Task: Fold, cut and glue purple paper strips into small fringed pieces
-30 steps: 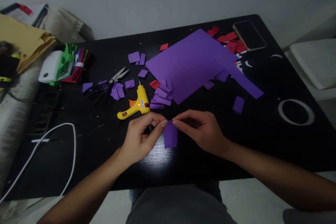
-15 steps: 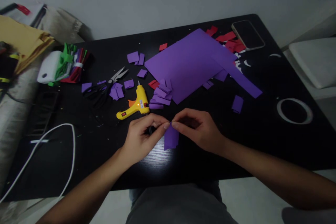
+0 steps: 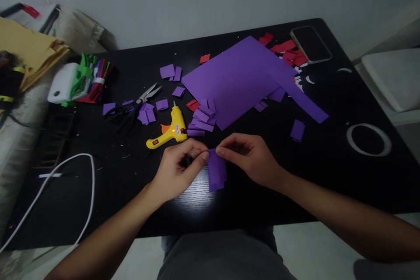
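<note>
A small purple paper strip (image 3: 217,170) hangs between my hands near the front of the black table, its lower end layered. My left hand (image 3: 179,168) pinches its top left corner between thumb and forefinger. On the other top corner, my right hand (image 3: 251,157) grips it the same way. Just beyond my left hand lies a yellow hot glue gun (image 3: 169,131) with a small orange light glowing. A pile of folded purple paper pieces (image 3: 203,116) sits beside its nozzle end.
A large purple sheet (image 3: 232,81) covers the table's back middle, with a purple strip (image 3: 305,96) across its right side. Black-handled scissors (image 3: 142,100) lie left. A phone (image 3: 310,43), tape ring (image 3: 369,139) and white cable (image 3: 92,183) are also on the table.
My fingertips have moved slightly apart along the strip's top edge, so more of that edge shows. The strip has shifted a little to the right.
</note>
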{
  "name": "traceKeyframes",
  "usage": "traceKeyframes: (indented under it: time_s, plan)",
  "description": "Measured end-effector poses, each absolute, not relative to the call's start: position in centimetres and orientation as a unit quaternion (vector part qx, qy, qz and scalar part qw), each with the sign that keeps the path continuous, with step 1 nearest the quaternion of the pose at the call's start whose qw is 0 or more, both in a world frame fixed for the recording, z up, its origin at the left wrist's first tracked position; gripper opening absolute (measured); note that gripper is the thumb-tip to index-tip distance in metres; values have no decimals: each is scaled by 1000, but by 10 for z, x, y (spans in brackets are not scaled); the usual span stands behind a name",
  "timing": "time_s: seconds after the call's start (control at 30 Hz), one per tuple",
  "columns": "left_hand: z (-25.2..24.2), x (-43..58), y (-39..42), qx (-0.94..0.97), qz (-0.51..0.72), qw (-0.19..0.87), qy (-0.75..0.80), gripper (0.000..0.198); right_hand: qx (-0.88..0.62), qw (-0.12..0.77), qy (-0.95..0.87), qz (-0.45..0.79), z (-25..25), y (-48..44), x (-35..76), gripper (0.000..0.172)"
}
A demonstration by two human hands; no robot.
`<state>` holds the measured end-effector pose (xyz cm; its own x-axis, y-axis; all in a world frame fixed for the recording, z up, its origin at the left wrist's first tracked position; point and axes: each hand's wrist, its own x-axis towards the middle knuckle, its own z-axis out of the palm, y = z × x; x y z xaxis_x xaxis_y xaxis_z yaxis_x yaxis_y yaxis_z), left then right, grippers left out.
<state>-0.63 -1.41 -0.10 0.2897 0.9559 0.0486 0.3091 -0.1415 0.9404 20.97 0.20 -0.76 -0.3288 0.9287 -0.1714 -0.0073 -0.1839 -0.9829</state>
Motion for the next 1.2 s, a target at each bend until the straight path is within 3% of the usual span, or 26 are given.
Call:
traceKeyframes:
  time_s: [0.3, 0.5, 0.87, 1.03, 1.2]
  plan:
    - [0, -4, -13, 642, 343, 486, 484, 18, -434, 371, -498, 652, -6, 2, 211, 13]
    - [1, -4, -10, 573, 354, 552, 492, 29, -378, 377, -422, 732, -8, 4, 214, 19]
    - [-2, -3, -12, 599, 320, 580, 450, 26, -382, 400, -534, 639, -12, 2, 211, 12]
    - [-1, -9, -7, 575, 372, 542, 488, 32, -420, 378, -496, 659, -8, 4, 214, 9]
    - [0, -8, -8, 538, 383, 587, 468, 34, -440, 389, -544, 600, -11, 5, 212, 9]
